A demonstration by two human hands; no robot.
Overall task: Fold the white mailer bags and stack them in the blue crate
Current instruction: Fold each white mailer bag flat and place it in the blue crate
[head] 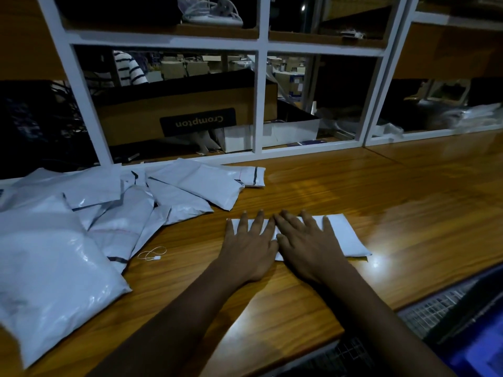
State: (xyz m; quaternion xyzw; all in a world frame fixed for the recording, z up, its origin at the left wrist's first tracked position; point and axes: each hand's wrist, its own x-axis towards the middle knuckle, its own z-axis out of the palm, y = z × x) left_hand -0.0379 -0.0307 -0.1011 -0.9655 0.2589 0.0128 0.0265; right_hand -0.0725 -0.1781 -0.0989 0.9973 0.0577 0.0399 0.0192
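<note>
White plastic, slick and springy: the folded bag (pixel 345 238) lies on the table (pixel 272 308) in front of the person, pinned under the left hand (pixel 249 240) and right hand (pixel 310 246), which sit side by side. Their fingers (pixel 258 222) are straight and spread, pressing flat and grasping nothing. I'd worry the fold springs open once the palms lift, since the film looks glossy and the crease is held by pressure alone. The bag could also skate on the polished wood if it is pushed sideways rather than picked up. The crate (pixel 479 349) sits low at the right, below the table edge and only partly in view, so a loose carry over that edge might undo the fold. To the left a pile (pixel 109 213) of unfolded bags sprawls, well apart, with a small looped cord (pixel 152 253) beside it. Behind stands a white rack (pixel 260 104) holding a cardboard box (pixel 177 110).
</note>
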